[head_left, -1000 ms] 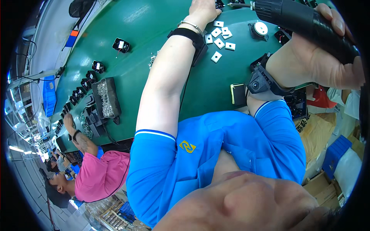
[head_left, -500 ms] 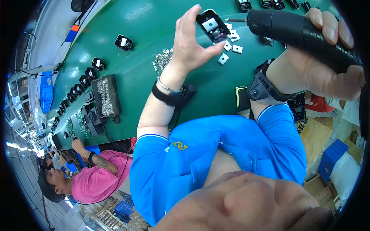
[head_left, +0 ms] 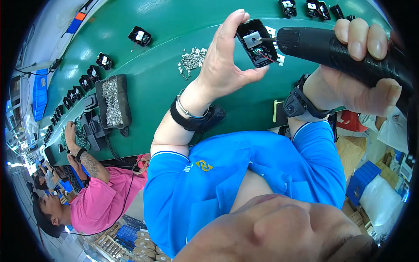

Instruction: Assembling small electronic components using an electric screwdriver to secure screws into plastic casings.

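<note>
My left hand (head_left: 224, 59) holds a small open black plastic housing (head_left: 269, 51) between thumb and fingers. Inside the housing lie a square metal plate (head_left: 250, 40) with a hole, a bit of green circuit board and thin red and dark wires. In my right hand (head_left: 355, 65) is a black electric screwdriver (head_left: 312, 45), held level with the fingers wrapped round its body. Its bit points left and its tip meets the plate near the hole. Whether a screw sits under the tip is too small to tell.
Loose small screws (head_left: 192, 60) lie in a pile on the green table (head_left: 161, 87). A dark bin (head_left: 124, 100) of metal parts stands at left. More black housings (head_left: 104, 61) line the far left and far right. A person in pink (head_left: 109, 196) works at the left.
The screwdriver bit, apart from the housing before, now reaches into it and touches the plate. My left hand and the housing have shifted slightly right and turned more toward view.
</note>
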`<action>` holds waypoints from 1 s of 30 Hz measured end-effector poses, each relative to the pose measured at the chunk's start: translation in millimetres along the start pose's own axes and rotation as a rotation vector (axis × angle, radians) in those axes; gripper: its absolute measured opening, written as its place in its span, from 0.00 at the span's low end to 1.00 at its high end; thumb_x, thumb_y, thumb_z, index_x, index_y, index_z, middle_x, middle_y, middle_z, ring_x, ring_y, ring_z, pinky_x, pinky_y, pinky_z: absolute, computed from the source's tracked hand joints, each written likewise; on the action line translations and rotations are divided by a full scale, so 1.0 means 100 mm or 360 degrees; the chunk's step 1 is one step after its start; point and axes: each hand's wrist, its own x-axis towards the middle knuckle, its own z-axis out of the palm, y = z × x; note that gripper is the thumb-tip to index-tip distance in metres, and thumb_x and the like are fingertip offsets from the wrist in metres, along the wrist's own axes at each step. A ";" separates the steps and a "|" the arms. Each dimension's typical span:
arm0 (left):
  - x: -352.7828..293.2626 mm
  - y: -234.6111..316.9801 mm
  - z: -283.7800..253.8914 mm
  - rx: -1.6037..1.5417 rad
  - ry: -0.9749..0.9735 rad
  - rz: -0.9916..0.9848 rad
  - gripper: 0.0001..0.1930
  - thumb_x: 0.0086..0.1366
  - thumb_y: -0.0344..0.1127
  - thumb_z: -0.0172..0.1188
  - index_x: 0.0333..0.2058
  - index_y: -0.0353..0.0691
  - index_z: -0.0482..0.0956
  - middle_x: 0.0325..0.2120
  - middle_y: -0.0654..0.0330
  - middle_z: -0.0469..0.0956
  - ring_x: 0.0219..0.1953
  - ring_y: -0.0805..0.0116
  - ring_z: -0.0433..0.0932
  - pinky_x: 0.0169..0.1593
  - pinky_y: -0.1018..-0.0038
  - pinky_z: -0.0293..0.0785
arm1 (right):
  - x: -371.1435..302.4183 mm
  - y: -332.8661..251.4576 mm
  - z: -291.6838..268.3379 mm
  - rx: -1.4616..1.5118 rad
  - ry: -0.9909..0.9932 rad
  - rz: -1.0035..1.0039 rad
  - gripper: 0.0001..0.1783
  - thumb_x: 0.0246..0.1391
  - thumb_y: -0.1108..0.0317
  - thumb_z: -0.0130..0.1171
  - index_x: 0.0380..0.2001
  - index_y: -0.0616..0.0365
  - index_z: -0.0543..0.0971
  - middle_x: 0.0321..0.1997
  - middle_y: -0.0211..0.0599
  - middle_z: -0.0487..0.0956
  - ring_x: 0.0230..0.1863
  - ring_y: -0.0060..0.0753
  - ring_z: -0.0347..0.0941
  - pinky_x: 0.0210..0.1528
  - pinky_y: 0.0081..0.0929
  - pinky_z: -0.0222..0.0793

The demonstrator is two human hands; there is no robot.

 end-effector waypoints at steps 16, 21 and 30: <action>0.03 0.09 -0.03 0.0223 0.0043 0.0146 0.53 0.39 0.28 0.72 0.61 0.38 0.47 0.53 0.53 0.66 0.50 0.63 0.71 0.50 0.71 0.66 | -0.01 0.06 0.07 -0.0040 0.0016 0.0044 0.25 0.45 0.51 0.61 0.46 0.47 0.70 0.38 0.29 0.72 0.39 0.28 0.69 0.45 0.29 0.60; 0.05 0.11 -0.03 0.0217 0.0056 0.0170 0.51 0.32 0.27 0.72 0.58 0.34 0.54 0.48 0.46 0.67 0.50 0.47 0.68 0.52 0.62 0.66 | 0.01 0.05 -0.04 0.0013 -0.0088 0.0073 0.26 0.44 0.51 0.61 0.46 0.47 0.71 0.39 0.29 0.72 0.39 0.27 0.68 0.45 0.28 0.60; 0.06 0.05 -0.03 0.0358 0.0113 0.0319 0.50 0.37 0.29 0.73 0.59 0.33 0.54 0.49 0.50 0.70 0.47 0.60 0.73 0.48 0.70 0.70 | 0.02 0.10 0.14 0.0000 -0.0011 0.0069 0.27 0.45 0.52 0.60 0.48 0.48 0.69 0.37 0.27 0.71 0.37 0.25 0.68 0.43 0.28 0.60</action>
